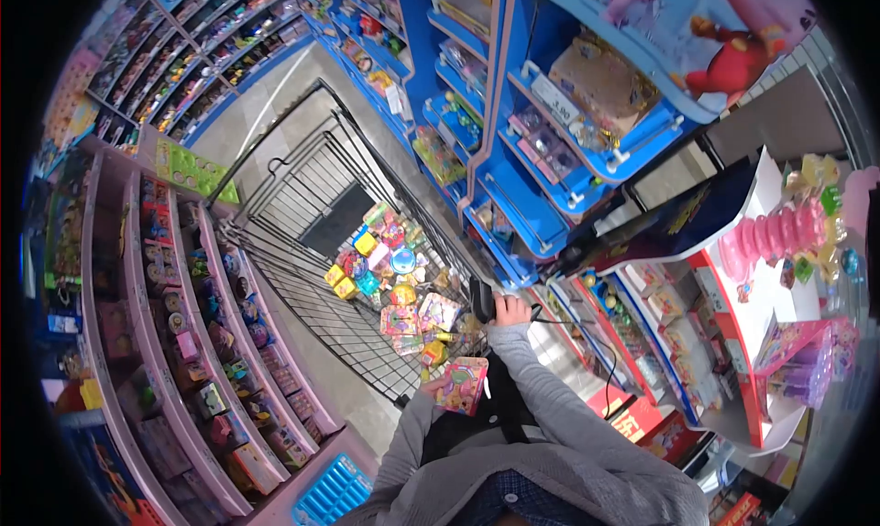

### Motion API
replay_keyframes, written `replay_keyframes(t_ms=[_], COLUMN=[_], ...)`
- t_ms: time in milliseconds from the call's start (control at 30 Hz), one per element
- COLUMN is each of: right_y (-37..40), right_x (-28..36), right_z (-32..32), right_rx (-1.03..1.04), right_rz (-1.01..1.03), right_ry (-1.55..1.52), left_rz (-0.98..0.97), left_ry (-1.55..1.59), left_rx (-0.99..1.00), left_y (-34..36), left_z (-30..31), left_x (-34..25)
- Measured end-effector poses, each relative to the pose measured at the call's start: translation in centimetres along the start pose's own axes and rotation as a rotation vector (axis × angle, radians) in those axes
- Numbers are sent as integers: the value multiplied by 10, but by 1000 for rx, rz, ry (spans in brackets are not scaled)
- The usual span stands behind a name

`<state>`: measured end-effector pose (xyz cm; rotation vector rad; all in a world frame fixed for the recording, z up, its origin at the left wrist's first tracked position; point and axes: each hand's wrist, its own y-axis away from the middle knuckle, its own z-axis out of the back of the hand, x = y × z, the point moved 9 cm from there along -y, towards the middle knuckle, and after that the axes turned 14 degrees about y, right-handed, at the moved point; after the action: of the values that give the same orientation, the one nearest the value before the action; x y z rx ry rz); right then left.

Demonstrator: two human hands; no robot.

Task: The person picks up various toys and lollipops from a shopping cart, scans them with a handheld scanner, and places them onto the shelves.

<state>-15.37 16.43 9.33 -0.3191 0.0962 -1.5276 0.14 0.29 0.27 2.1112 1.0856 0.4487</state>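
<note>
My left hand [434, 389] is closed on the edge of a flat pink toy package [462, 386] with coloured print, held close to my body. My right hand [510, 312] is wrapped round a black handheld object [480, 301] whose exact kind I cannot make out. It is beside the near right corner of a black wire shopping cart [307, 329]. In the cart lies a loose heap of small toys and packages, among them a yellow box [366, 243], a blue round container [402, 260] and a pink card pack [399, 321].
Curved pink shelves [170, 343] full of small toys run along the left. Blue shelves [522, 201] stand close on the right, one with a price tag [556, 97]. A white-and-red display [747, 343] is at far right. A blue tray [335, 491] lies low at left.
</note>
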Motion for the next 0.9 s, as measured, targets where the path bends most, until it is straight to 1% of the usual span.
replay_keyframes(t_ms=[133, 167, 233, 267, 333, 367, 433, 467, 533, 567, 600, 633, 667, 733, 833, 900], right_y=[-9, -13, -20, -23, -33, -37, -47, -54, -63, -68, -74, -83, -92, -104, -128, -135], right_x=[-1, -1, 0, 1, 3, 5, 11, 14, 13, 16, 18, 23, 30, 38, 53, 58], right_z=[-7, -7, -8, -10, -15, -19, -25, -27, -39, -43, -46, -45, -46, -51, -59, -64], right_rx=[-21, -28, -13, -22, 10, 40, 25, 20, 40, 49, 61, 55, 73, 91, 64, 26], right_rz=[28, 30, 35, 41, 50, 60, 88, 114, 125, 136, 147, 149, 174, 202, 229, 227], right_ry=[-1, -19, -34, -38, -34, -43, -55, -67, -48, -35, -20, -12, -3, 14, 40, 61], left_rz=[-42, -55, -137, -146, -382, -390, -493, -498, -599, -602, -696, -788, -789, -653, -709, -670], left_ry=[-75, -73, 41, 40, 82, 81, 189, 192, 136, 136, 58, -19, -16, 156, 117, 145], left_rx=[-90, -85, -44, -38, -62, -51, 24, 36, 36, 45, 37, 29, 41, 68, 39, 43], left_y=[-24, -36, -58, -61, -63, -68, -70, -72, -77, -82, -92, -92, -98, -98, -91, -113], left_z=[46, 62, 89, 92, 90, 86, 70, 63, 62, 60, 78, 76, 74, 50, 18, 38], left_x=[14, 15, 5, 6, -15, -18, -30, -33, -46, -52, -64, -76, -83, -87, -102, -110])
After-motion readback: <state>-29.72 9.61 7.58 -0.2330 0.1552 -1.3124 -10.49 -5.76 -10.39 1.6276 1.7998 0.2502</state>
